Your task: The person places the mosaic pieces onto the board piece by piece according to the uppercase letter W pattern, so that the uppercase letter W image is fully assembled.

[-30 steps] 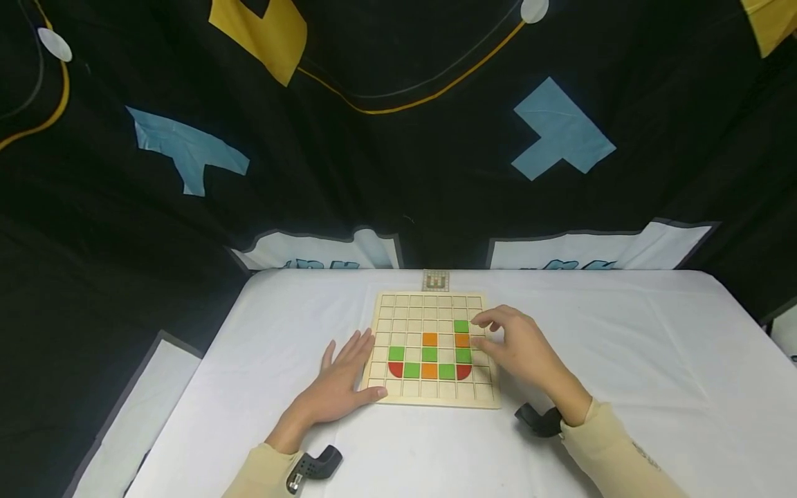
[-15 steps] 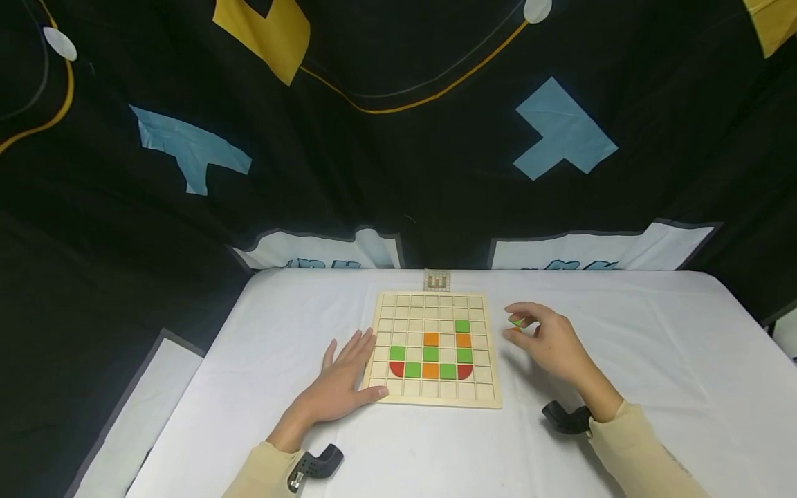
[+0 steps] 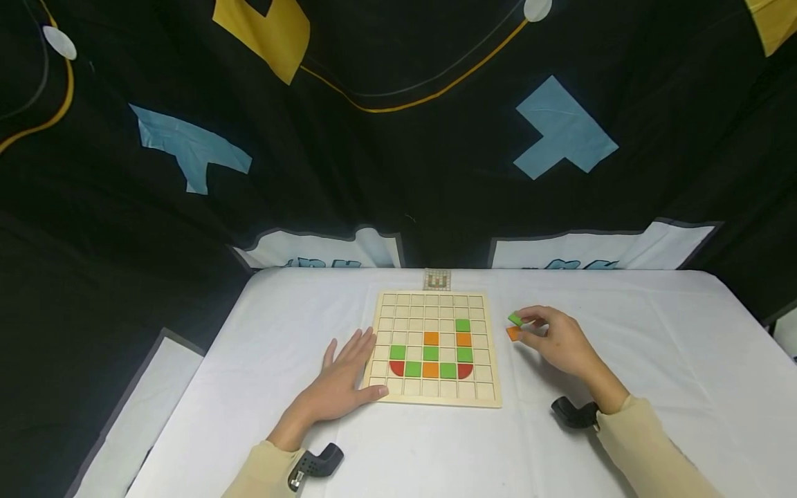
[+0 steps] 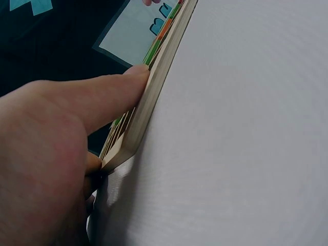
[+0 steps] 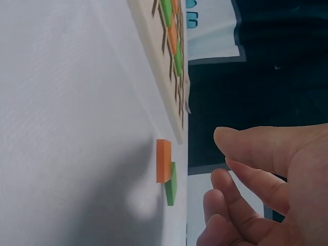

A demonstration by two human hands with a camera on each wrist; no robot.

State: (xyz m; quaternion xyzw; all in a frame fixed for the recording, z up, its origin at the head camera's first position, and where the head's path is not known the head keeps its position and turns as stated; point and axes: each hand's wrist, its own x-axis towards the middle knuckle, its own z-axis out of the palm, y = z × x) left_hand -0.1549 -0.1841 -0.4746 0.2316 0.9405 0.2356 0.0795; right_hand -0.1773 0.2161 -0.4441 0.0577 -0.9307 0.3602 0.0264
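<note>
My left hand (image 3: 339, 380) lies along the left edge of a wooden grid board (image 3: 411, 324), fingers spread and thumb on its near corner. Green, orange and rounded red tiles (image 3: 465, 371) fill several of its squares. Right of the board, a loose green tile (image 3: 515, 319) and a loose orange tile (image 3: 513, 333) lie on the white cloth. My right hand (image 3: 560, 342) hovers just beside these two. In the right wrist view its fingertips (image 5: 223, 137) are apart from the orange tile (image 5: 163, 161) and the green tile (image 5: 172, 187), with nothing held.
Behind the board lies a small pattern card (image 3: 437, 280) with a printed grid. A white cloth (image 3: 654, 346) covers the table. Black patterned fabric (image 3: 398, 180) hangs behind the far edge. Each wrist carries a black camera mount (image 3: 574, 413).
My right hand has moved from the board's right side out to the right, then drawn back slightly, uncovering the loose green and orange tiles. The left hand stays on the board.
</note>
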